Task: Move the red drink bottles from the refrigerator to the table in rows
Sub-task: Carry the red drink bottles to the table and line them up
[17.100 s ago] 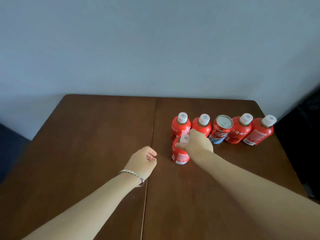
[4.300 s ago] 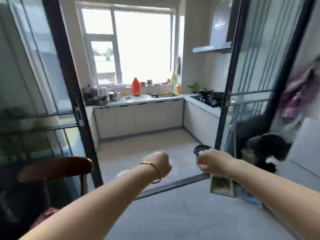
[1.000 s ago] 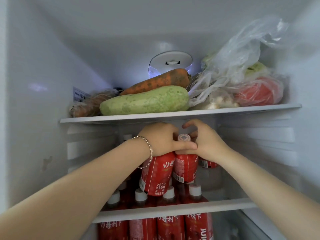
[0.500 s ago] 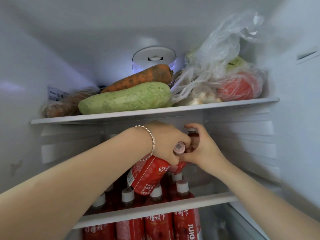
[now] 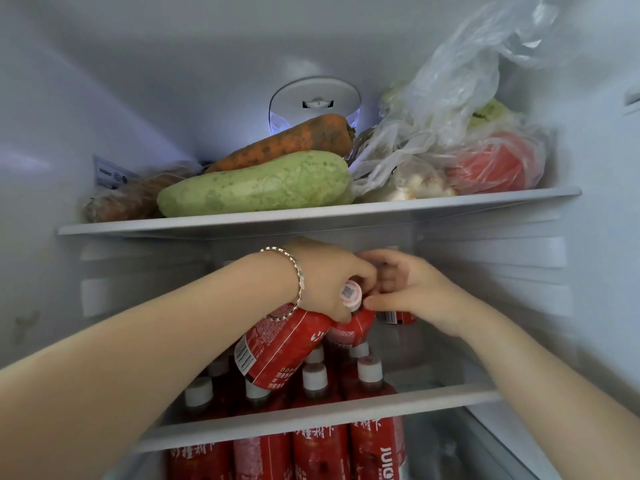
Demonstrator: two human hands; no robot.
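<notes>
I look into the open refrigerator. My left hand (image 5: 330, 278), a bracelet on its wrist, grips the top of a red drink bottle (image 5: 277, 344) that tilts down to the left. Its fingers also pinch the white cap of a second red bottle (image 5: 349, 332). My right hand (image 5: 410, 289) reaches in beside it, fingers curled over a third red bottle (image 5: 394, 316) that is mostly hidden. Several more red bottles (image 5: 313, 381) with white caps stand on the shelf below my hands. Others (image 5: 322, 452) stand under that shelf.
The upper shelf (image 5: 311, 216) just above my hands carries a green squash (image 5: 256, 183), a carrot (image 5: 287, 142) and plastic bags (image 5: 450, 109) of produce. The middle shelf's front edge (image 5: 311, 418) runs beneath the held bottles. White fridge walls close in on both sides.
After leaving the table and crossing the room, I reached into the fridge. In the last second my left hand lifted and tilted its bottles, and my right hand moved to a bottle further back.
</notes>
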